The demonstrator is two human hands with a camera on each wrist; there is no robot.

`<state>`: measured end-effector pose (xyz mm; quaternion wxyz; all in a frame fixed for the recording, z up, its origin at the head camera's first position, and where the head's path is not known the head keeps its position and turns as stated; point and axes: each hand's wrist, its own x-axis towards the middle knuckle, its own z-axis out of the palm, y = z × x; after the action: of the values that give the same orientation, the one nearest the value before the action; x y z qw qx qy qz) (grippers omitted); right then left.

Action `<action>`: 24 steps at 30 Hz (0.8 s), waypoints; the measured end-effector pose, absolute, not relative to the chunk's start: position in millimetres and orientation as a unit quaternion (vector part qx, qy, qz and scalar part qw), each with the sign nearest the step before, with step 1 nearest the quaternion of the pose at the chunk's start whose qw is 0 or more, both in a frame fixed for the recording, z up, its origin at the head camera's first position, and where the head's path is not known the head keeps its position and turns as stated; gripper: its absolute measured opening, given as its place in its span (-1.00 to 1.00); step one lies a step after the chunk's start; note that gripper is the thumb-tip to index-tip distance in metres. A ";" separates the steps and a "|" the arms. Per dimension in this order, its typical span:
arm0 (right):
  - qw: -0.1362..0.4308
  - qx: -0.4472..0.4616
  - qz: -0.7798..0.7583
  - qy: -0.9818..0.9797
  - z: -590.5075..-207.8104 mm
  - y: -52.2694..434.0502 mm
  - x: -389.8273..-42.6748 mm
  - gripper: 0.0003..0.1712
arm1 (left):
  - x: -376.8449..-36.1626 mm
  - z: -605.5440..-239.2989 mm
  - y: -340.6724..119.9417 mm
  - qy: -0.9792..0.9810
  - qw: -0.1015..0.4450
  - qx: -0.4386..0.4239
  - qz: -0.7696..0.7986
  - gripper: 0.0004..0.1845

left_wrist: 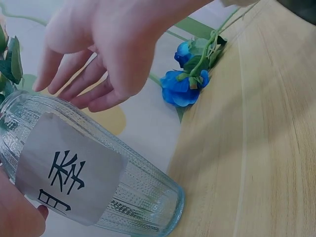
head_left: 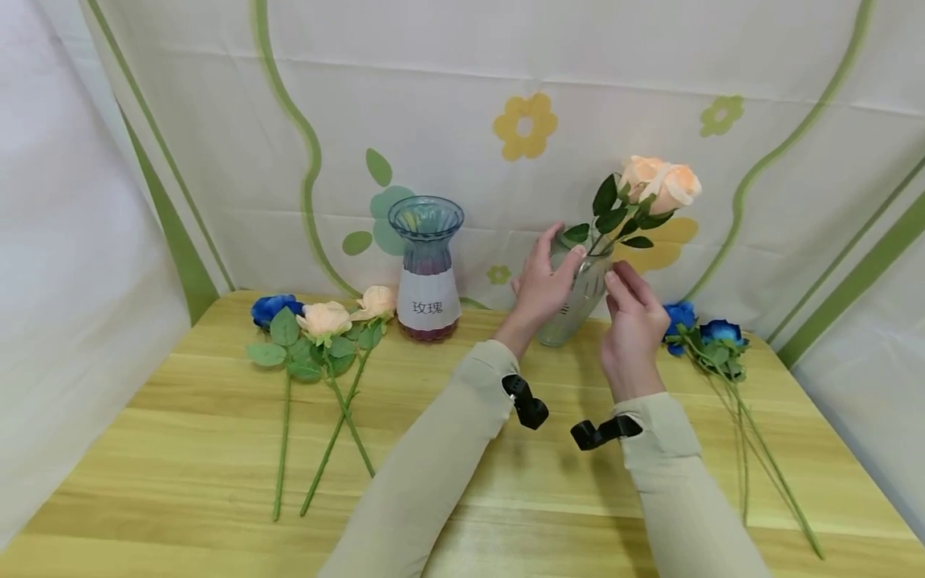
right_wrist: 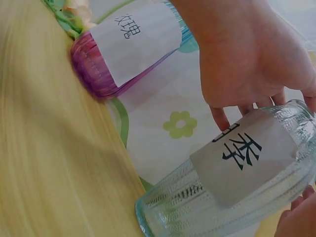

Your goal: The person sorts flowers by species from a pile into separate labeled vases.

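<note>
The clear vase (head_left: 576, 299) stood upright near the back edge of the table (head_left: 217, 449), right of the purple vase (head_left: 426, 269), with a peach rose (head_left: 661, 185) leaning out of its mouth to the right. The left hand (head_left: 542, 281) lay against the vase's left side, fingers wrapped around its upper wall near the rim; the left-wrist view showed only a fingertip touching the glass, so how firm that hold was I could not tell. The right hand (head_left: 634, 325) hovered just beside the vase's right side, fingers loosely bent and holding nothing; the left-wrist view showed them close above the glass without clear contact. The vase was ribbed glass with a paper label (right_wrist: 247, 160), so it probably felt rigid, fairly heavy for its size and breakable, with ribs giving some grip while the label patch might slide under the fingers. Its narrow base and the rose's weight off to one side suggested it could tip, so the body below the rim, held from both sides, looked the safest place to take it. The rose looked artificial, light, with a stiff stem. More peach roses (head_left: 325, 319) and a blue one lay at the left, blue roses (head_left: 711, 333) at the right.
</note>
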<state>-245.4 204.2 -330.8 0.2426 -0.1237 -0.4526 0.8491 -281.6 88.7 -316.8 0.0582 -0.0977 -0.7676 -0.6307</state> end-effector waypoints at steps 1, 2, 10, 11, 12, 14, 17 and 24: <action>0.238 -0.117 0.848 -0.460 -331.7 204.8 -243.5 -0.48 | -281.6 -316.8 88.6 -0.768 0.058 -0.097 -0.631 -0.35; 0.235 -0.110 0.845 -0.467 -332.3 205.3 -241.5 -0.47 | -281.5 -316.5 88.4 -0.768 0.059 -0.096 -0.631 -0.35; 0.189 -0.084 0.822 -0.530 -337.9 207.4 -226.7 -0.36 | -281.9 -317.3 90.2 -0.770 0.056 -0.090 -0.629 -0.35; 0.183 -0.086 0.822 -0.532 -338.2 207.8 -225.9 -0.35 | -281.9 -317.7 90.2 -0.770 0.056 -0.089 -0.630 -0.36; 0.177 -0.087 0.821 -0.535 -338.4 208.2 -225.2 -0.34 | -282.1 -318.3 90.3 -0.769 0.056 -0.088 -0.630 -0.36; 0.170 -0.089 0.822 -0.536 -338.5 209.5 -224.3 -0.32 | -282.6 -318.5 90.5 -0.768 0.057 -0.093 -0.631 -0.36; 0.156 -0.088 0.818 -0.547 -338.6 211.7 -223.4 -0.30 | -283.8 -318.3 91.2 -0.765 0.058 -0.101 -0.634 -0.35; 0.128 -0.090 0.802 -0.577 -340.0 213.4 -224.3 -0.27 | -283.4 -317.2 89.4 -0.769 0.049 -0.098 -0.630 -0.34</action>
<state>-224.3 213.4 -340.0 0.1285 -0.0898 -0.5766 0.8018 -283.4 89.4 -317.2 0.0489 -0.0977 -0.7689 -0.6300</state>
